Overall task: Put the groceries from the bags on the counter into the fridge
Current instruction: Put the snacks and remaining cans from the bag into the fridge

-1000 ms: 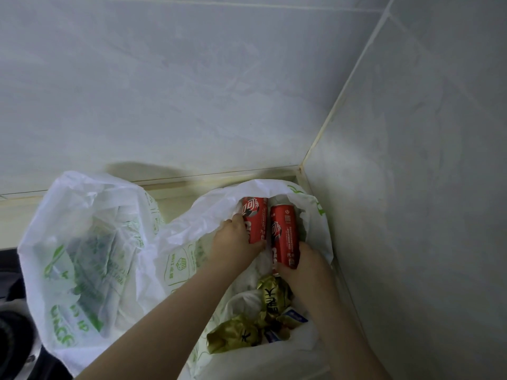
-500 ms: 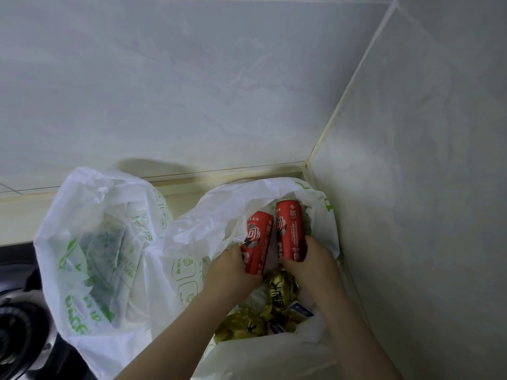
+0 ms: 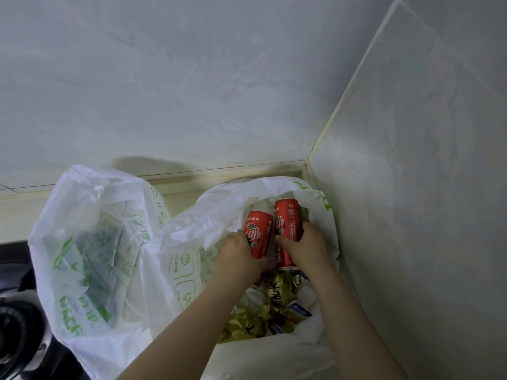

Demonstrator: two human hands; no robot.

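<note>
**Inspector:** Where are the groceries?

**Observer:** In the open white bag (image 3: 208,223) in the corner of the counter (image 3: 181,198), against the tiled walls. Two red cans lie just beside each other near its mouth. Gold foil packets (image 3: 277,294) are heaped below them in the same bag.

**Inspector:** And the hands?

**Observer:** The left hand (image 3: 238,256) grips the left can (image 3: 258,231), fingers curled round its lower half. The right hand (image 3: 307,248) grips the right can (image 3: 286,223), thumb across its front, fingers wrapped behind it. I cannot tell whether either can is clear of the packets.

**Inspector:** Anything else?

**Observer:** A second bag (image 3: 90,242), white with green print, stands to the left, touching the first. A dark stove burner (image 3: 16,325) is at the lower left edge.
</note>
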